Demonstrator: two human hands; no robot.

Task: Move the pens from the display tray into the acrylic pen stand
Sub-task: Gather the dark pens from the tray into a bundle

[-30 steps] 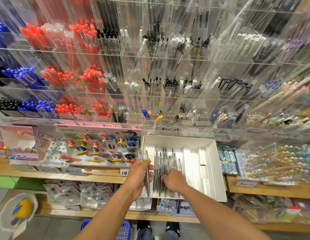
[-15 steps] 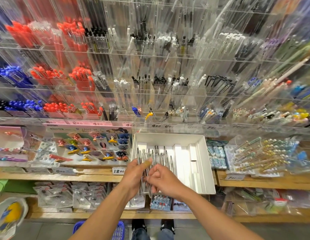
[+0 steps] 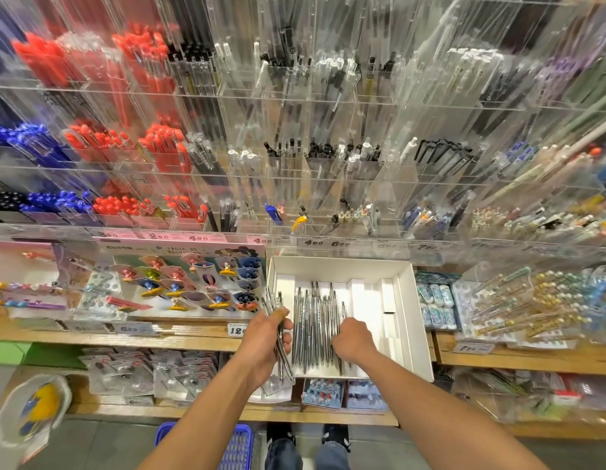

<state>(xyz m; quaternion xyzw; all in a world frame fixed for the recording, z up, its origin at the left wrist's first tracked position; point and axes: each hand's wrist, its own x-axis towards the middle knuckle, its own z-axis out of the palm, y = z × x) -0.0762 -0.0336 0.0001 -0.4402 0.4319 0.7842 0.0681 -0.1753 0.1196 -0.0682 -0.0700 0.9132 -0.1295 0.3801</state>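
The left hand grips a bundle of slim silver pens at the white cardboard display tray's left edge. More silver pens lie inside the tray on the wooden shelf. The right hand rests on them, fingers curled down among them; whether they grasp any, I cannot tell.

A light wooden shelf runs left to right, a lower wooden shelf beneath it, and grey tiled floor nearest, with a blue plastic basket on it.

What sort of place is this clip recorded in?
Most likely a stationery shop: a wall of acrylic pen racks filled with sorted pens, price labels along the shelf edge, and packaged goods on wooden shelves.
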